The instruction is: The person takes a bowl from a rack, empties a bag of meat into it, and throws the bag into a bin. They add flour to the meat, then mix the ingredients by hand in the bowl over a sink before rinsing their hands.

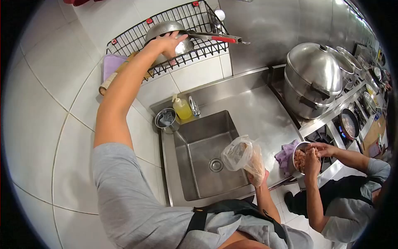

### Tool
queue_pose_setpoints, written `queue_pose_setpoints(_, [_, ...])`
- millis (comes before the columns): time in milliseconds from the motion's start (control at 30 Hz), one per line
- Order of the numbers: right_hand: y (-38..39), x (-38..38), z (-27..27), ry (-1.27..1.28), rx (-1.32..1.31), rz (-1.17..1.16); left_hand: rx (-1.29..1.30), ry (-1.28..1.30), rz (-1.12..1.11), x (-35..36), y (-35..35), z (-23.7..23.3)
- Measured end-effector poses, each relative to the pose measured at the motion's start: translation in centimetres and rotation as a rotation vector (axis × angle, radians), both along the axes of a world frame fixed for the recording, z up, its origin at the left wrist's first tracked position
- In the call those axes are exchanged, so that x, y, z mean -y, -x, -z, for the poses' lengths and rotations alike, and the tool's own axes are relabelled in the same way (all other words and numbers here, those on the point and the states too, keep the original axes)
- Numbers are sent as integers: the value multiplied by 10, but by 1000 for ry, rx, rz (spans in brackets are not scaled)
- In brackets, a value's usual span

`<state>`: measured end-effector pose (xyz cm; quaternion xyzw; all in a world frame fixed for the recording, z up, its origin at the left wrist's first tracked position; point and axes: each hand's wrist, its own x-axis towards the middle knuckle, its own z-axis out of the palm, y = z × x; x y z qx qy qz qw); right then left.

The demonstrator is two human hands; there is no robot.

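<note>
My left hand (168, 42) reaches up to a black wire rack (199, 16) on the tiled wall and grips the rim of a steel bowl (163, 28) resting in it. A utensil with a red handle (222, 39) lies beside the bowl in the rack. My right hand (258, 177) holds a clear plastic bag (242, 155) with some food in it, over the front right corner of the steel sink (203, 153).
A yellow soap bottle (182, 108), a faucet (194, 106) and a steel cup (167, 119) stand behind the sink. A large lidded steamer pot (313, 79) sits on the counter. At right a co-worker's hands work minced meat in a bowl (300, 159), by a purple cloth (286, 154).
</note>
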<state>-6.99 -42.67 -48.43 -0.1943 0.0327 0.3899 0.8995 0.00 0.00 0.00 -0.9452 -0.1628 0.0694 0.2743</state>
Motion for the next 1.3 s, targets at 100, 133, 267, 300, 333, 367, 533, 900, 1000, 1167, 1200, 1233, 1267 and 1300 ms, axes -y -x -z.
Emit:
queue_pose_setpoints(100, [-1,0,-3,31,-65,2,52,39,7,1,4,2])
queue_pose_setpoints(133, [4,-6,-4,46,-30,13,52,28,11,0,6,0])
queue_pose_setpoints(267, [12,-17,-14,39,71,15,28,17,34,5,10,-6])
queue_pose_setpoints(300, [11,-14,-15,45,75,18,33,24,37,5,9,-5])
queue_pose_setpoints(333, [10,-11,-16,57,56,2,16,4,61,6,10,-6])
queue_pose_setpoints(367, [11,-8,-16,69,33,-16,-4,-17,83,5,11,-6])
queue_pose_setpoints(533, [14,-8,-22,92,-22,11,-16,51,158,-13,10,-8])
queue_pose_setpoints(900, [8,-10,6,122,8,9,-56,-28,-13,-2,24,-1])
queue_pose_setpoints(1000, [8,-10,14,46,109,-19,-62,-93,57,-3,28,1])
queue_pose_setpoints(1167, [7,-11,23,36,2,-25,7,-12,184,-16,30,-6])
queue_pose_setpoints(1200, [7,-12,18,52,7,-19,22,115,180,-17,31,-17])
queue_pose_setpoints(1233, [7,-13,14,51,13,-19,36,245,176,-18,33,-22])
queue_pose_setpoints(1267, [9,-13,10,90,-13,7,116,282,221,-20,38,-28])
queue_pose_setpoints(1300, [10,-14,7,129,-41,31,126,284,235,-25,37,-33])
